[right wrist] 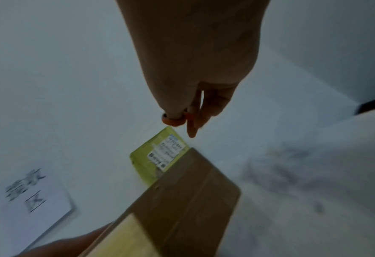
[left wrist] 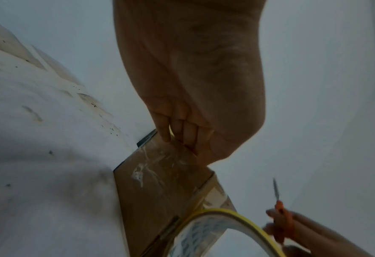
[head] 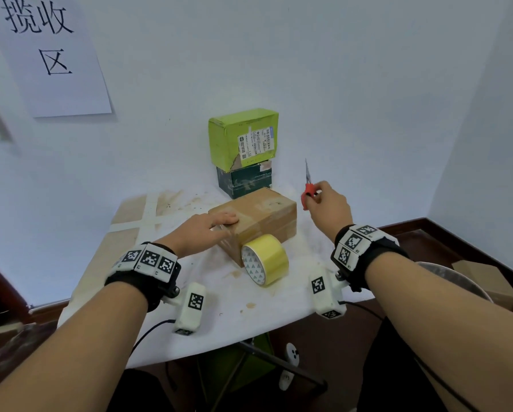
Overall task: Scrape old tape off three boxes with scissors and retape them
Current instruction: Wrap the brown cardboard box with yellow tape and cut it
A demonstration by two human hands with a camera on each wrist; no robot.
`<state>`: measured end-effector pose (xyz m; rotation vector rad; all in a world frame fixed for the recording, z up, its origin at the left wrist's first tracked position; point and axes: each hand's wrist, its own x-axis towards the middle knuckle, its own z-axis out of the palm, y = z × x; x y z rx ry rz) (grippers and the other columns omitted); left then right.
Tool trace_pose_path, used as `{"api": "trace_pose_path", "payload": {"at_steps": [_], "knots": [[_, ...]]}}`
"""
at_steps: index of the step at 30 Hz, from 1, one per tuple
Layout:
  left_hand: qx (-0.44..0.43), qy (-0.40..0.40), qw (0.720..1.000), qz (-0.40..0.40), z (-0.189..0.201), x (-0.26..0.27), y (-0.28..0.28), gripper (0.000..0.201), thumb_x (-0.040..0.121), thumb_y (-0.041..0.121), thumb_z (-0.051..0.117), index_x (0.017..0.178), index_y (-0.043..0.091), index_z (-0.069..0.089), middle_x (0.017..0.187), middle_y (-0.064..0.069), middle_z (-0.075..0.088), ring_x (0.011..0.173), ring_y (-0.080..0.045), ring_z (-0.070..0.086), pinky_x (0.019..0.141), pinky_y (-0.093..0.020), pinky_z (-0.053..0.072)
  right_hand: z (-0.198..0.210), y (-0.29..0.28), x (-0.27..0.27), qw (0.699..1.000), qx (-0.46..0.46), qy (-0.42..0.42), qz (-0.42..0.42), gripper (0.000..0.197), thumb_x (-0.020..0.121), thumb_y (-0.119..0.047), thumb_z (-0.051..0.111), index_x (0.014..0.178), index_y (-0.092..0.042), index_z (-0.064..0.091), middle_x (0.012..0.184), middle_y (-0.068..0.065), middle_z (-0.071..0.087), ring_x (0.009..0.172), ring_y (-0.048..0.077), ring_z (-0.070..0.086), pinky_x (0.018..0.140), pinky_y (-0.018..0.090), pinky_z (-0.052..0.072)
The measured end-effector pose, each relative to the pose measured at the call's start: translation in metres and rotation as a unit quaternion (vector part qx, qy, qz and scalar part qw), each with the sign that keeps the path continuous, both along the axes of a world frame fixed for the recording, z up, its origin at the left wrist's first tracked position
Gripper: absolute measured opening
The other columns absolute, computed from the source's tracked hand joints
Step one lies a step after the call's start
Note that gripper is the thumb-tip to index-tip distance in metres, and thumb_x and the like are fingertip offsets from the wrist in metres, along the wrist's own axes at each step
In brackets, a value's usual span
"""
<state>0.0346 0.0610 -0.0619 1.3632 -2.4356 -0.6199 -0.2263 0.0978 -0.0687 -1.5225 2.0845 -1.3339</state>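
A brown cardboard box [head: 264, 218] with old clear tape lies in the middle of the white table [head: 213, 310]. My left hand [head: 207, 230] rests flat on its near left top corner, fingers straight. A roll of yellow tape [head: 265, 258] stands on edge against the box's front. My right hand [head: 328, 208] is raised to the right of the box and grips red-handled scissors [head: 308, 187], blades closed and pointing up. Behind, a green box [head: 243, 138] with a shipping label sits on a dark green box [head: 245, 179]. In the left wrist view my left fingers [left wrist: 182, 128] lie over the brown box [left wrist: 160, 187] edge.
The table stands in a corner of white walls, with a paper sign [head: 50, 55] at upper left. Brown stains and taped cardboard [head: 136, 215] cover the table's far left. A round metal basin [head: 457, 278] sits low at the right, beyond the table edge.
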Motion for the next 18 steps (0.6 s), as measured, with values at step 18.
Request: {"api": "trace_pose_path", "payload": {"at_steps": [18], "knots": [[0.042,0.0,0.999,0.007,-0.001,0.015,-0.033,0.056,0.093,0.021,0.06,0.143,0.037,0.041,0.154,0.014,0.03,0.142,-0.011,0.027,0.112,-0.025,0.022,0.002,-0.021,0.04,0.96,0.066,0.271,0.021,0.026,0.097,-0.028,0.04,0.113,-0.009,0.044,0.099,0.011,0.062,0.093,0.034,0.057,0.077,0.037,0.035]]}}
